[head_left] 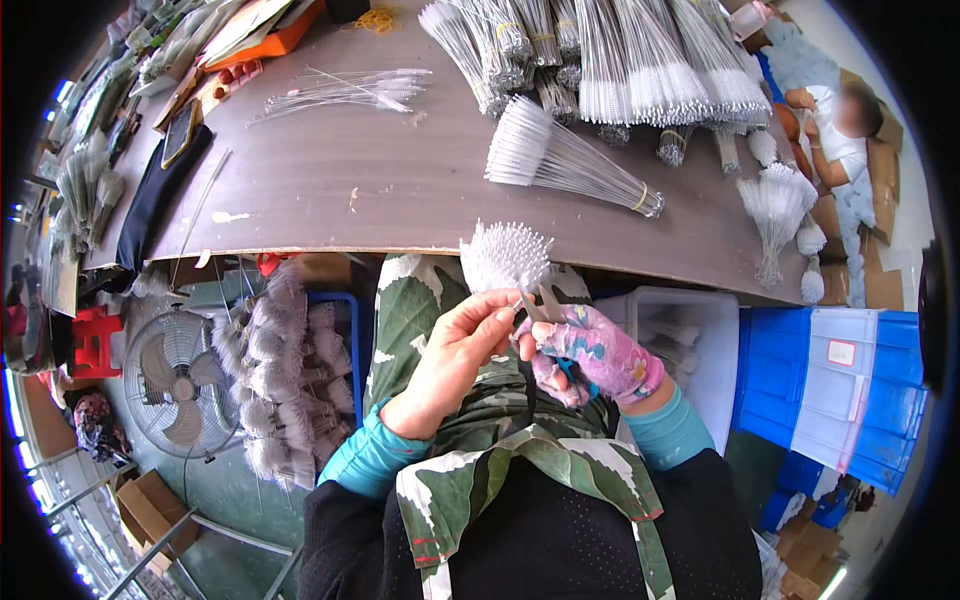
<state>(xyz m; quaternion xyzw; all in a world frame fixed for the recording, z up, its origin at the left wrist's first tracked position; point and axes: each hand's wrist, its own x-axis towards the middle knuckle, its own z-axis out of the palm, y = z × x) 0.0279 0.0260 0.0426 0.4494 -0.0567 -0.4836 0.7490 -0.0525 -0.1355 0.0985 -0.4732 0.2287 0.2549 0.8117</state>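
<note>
Just off the table's near edge, over my lap, is a bundle of thin wire brushes [508,255] with white bristle heads pointing up. The fingers of my left hand [452,355] are closed round it just below the bristles. In a pink floral fingerless glove, my right hand [605,350] grips a pair of scissors [547,304] with dark blue-green handles. Their metal blades point up, close beside my left fingertips and the bundle's lower side. My hands hide most of the brush stems, so what the blades touch is unclear.
A tied brush bundle [560,165] lies on the brown table [330,190], before a large brush pile [650,75]. Loose brushes [345,92] and a phone [180,133] lie left. Below stand a fan [182,388] and a clear bin [715,370]. A person [845,130] sits far right.
</note>
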